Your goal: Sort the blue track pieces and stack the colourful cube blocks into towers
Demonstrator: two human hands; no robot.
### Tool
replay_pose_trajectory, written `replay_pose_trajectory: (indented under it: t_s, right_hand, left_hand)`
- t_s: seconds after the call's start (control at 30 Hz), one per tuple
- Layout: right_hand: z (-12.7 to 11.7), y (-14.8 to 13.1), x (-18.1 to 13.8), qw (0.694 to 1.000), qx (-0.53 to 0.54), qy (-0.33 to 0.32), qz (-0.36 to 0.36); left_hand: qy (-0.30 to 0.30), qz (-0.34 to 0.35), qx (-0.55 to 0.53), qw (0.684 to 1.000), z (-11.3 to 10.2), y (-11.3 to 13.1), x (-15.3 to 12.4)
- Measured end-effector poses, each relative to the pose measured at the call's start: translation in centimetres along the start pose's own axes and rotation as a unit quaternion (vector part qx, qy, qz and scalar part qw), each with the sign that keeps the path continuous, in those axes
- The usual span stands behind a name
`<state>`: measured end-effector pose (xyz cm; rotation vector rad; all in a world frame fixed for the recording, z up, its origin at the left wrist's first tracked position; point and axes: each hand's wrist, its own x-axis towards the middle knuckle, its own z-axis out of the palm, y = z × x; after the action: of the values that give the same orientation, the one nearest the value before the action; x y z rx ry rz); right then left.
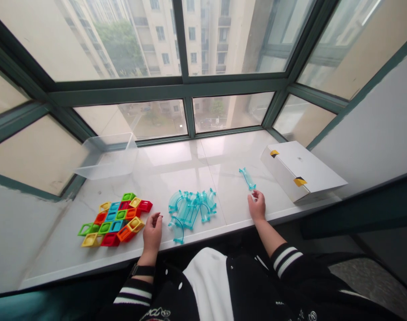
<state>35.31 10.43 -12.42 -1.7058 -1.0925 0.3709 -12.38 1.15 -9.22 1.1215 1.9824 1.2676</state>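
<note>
On the white sill, my left hand (pixel 152 232) rests with loosely curled fingers and nothing visible in it. It lies between a cluster of coloured plastic blocks (pixel 116 216) in red, yellow, green, blue and orange, and a pile of clear blue plastic track pieces (pixel 192 207), some curved and some straight. My right hand (pixel 257 206) is at the near end of a single clear blue track piece (pixel 247 179), which lies apart from the pile. Its thumb and fingers are bent with a small gap between them. Whether the fingertips touch that piece I cannot tell.
A clear plastic bin (pixel 111 156) stands at the back left of the sill (pixel 163 162). On the right is a white box (pixel 304 167) with yellow-and-black tabs, close to the wall. Green-framed windows (pixel 186 89) enclose the back and sides.
</note>
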Motion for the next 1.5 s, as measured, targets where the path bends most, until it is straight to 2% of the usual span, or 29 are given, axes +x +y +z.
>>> replay_pose_trajectory:
  t_s: [0.07, 0.17, 0.3, 0.4, 0.6, 0.93, 1.3, 1.5]
  right_hand:
    - [0.2, -1.4, -1.6, 0.998, 0.026, -0.054, 0.013]
    - [0.8, -4.1, -3.3, 0.983, 0.059, -0.175, 0.013]
    - [2.2, -7.7, -5.1, 0.939, 0.058, -0.337, -0.044]
    - [3.3, -9.3, -6.4, 0.914, 0.007, -0.398, -0.074]
    - [4.6, -9.8, -8.1, 0.909, -0.073, -0.405, -0.060]
    - [4.7, -9.9, -8.0, 0.911, -0.071, -0.402, -0.063]
    - [4.8, -9.9, -8.2, 0.907, -0.019, -0.419, -0.044]
    - [4.6, -9.9, -8.1, 0.908, -0.012, -0.418, -0.042]
  left_hand:
    - [-0.021, -0.005, 0.008, 1.000, -0.5, 0.6, -0.3]
    - [-0.068, -0.007, 0.063, 0.996, -1.3, 1.8, -1.1]
    - [-0.146, -0.016, 0.145, 0.978, -2.1, 3.0, -2.6]
    - [-0.180, -0.030, 0.177, 0.967, -2.3, 3.1, -3.6]
    - [-0.235, -0.038, 0.187, 0.953, -1.9, 2.7, -4.4]
    - [-0.277, -0.015, 0.191, 0.942, -1.1, 4.1, -4.9]
    - [-0.220, -0.002, 0.196, 0.956, -0.6, 4.5, -4.6]
    - [-0.179, -0.034, 0.106, 0.977, -0.8, 4.1, -4.8]
